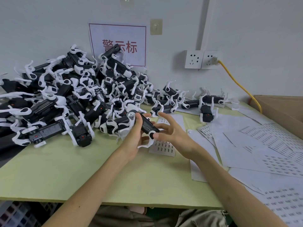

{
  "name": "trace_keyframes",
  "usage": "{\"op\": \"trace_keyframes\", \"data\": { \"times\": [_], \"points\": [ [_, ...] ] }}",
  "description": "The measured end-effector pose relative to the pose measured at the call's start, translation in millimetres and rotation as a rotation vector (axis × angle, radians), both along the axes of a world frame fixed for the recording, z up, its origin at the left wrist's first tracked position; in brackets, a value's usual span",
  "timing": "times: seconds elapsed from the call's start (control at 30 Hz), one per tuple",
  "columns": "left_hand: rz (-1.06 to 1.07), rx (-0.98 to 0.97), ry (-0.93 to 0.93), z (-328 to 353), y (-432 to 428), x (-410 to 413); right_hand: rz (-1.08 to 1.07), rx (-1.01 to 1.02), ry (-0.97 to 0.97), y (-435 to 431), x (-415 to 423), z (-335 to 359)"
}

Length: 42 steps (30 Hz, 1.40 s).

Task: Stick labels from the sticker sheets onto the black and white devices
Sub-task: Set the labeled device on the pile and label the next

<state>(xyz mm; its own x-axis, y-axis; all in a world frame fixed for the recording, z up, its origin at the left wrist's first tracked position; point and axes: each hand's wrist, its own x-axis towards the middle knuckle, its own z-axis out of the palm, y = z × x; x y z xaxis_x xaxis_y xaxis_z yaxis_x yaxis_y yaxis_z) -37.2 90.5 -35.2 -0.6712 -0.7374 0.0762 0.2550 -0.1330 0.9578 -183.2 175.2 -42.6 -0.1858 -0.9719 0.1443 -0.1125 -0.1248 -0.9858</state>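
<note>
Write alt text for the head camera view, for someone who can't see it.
A person's left hand grips a black and white device over a green table, while the right hand, fingers spread, touches its near end. A large pile of the same devices lies to the left, and sticker sheets are spread on the right.

My pale green table (65, 169) meets a grey-white far wall (246, 30) bearing a red-bordered sign (117, 32), sockets (194, 59) to its right.

Sticker sheets (270, 141) — print illegibly small
</note>
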Motion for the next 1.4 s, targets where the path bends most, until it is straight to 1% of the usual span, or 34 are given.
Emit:
{"op": "trace_keyframes", "data": {
  "times": [0.07, 0.1, 0.13, 0.2, 0.3, 0.33, 0.37, 0.4, 0.43, 0.47, 0.5, 0.6, 0.67, 0.73, 0.77, 0.83, 0.9, 1.0, 1.07, 1.13, 1.2, 1.27, 1.33, 1.4],
  "points": [
    [0.014, -0.009, -0.013, -1.5, -0.6, 0.5, -0.002, -0.014, 0.011, -0.9, -0.7, -1.9],
    [0.021, -0.047, -0.058, -2.8, -1.1, 1.3, -0.02, -0.02, 0.009, -1.4, -1.1, -2.4],
    [0.035, -0.125, -0.14, -4.0, -1.7, 2.1, -0.039, -0.025, -0.01, -2.0, -2.1, -2.7],
    [0.095, -0.378, -0.323, -9.6, -1.7, 3.8, -0.051, -0.06, -0.121, -2.5, -5.2, 0.1],
    [0.133, -0.779, -0.457, -22.8, -0.5, 1.2, -0.096, -0.135, -0.368, 1.1, -15.7, 10.0],
    [0.184, -0.949, -0.493, -27.7, -2.3, -1.3, -0.129, -0.146, -0.441, 2.5, -19.0, 12.7],
    [0.249, -1.117, -0.512, -31.5, -5.7, -3.3, -0.152, -0.157, -0.504, 4.7, -21.6, 14.2],
    [0.293, -1.247, -0.494, -32.5, -8.9, -5.6, -0.158, -0.169, -0.548, 7.1, -23.4, 14.9],
    [0.306, -1.285, -0.445, -32.3, -12.4, -7.2, -0.149, -0.184, -0.576, 9.4, -24.3, 15.3],
    [0.291, -1.212, -0.387, -32.2, -14.7, -7.9, -0.143, -0.196, -0.596, 11.1, -24.7, 15.7],
    [0.232, -1.071, -0.342, -30.7, -14.5, -7.3, -0.144, -0.204, -0.61, 11.9, -25.2, 15.7],
    [0.093, -0.559, -0.253, -24.0, -16.8, -4.9, -0.138, -0.219, -0.623, 13.0, -27.7, 15.5],
    [0.019, -0.231, -0.142, -17.9, -17.9, -4.0, -0.136, -0.225, -0.598, 13.1, -28.0, 16.5],
    [-0.169, -0.006, -0.066, -12.8, -18.0, -3.2, -0.125, -0.189, -0.526, 12.2, -26.3, 17.1],
    [-0.267, 0.048, -0.073, -12.3, -16.7, -2.7, -0.107, -0.163, -0.459, 11.9, -24.5, 16.9],
    [-0.386, 0.008, -0.126, -14.3, -13.7, -2.9, -0.087, -0.113, -0.331, 10.8, -22.0, 16.3],
    [-0.42, -0.091, -0.128, -16.9, -10.1, -2.9, -0.103, -0.096, -0.274, 11.0, -20.3, 18.0],
    [-0.43, -0.184, -0.129, -17.6, -6.4, -0.2, -0.149, -0.091, -0.247, 12.6, -19.3, 19.5],
    [-0.392, -0.235, -0.158, -19.1, -4.9, -1.3, -0.157, -0.076, -0.214, 12.4, -18.6, 18.4],
    [-0.317, -0.215, -0.157, -19.8, -3.0, -3.3, -0.177, -0.076, -0.194, 10.6, -19.0, 18.3],
    [-0.241, -0.154, -0.111, -20.6, -2.8, -4.9, -0.238, -0.085, -0.248, 9.1, -23.2, 19.7],
    [-0.169, -0.097, -0.057, -20.5, -4.7, -5.8, -0.287, -0.102, -0.406, 10.2, -31.6, 20.0],
    [-0.104, -0.046, -0.018, -20.8, -7.9, -6.8, -0.272, -0.115, -0.588, 14.2, -36.9, 20.9],
    [-0.069, -0.033, -0.006, -21.9, -10.4, -6.7, -0.2, -0.117, -0.68, 16.8, -38.1, 22.2]
  ]
}}
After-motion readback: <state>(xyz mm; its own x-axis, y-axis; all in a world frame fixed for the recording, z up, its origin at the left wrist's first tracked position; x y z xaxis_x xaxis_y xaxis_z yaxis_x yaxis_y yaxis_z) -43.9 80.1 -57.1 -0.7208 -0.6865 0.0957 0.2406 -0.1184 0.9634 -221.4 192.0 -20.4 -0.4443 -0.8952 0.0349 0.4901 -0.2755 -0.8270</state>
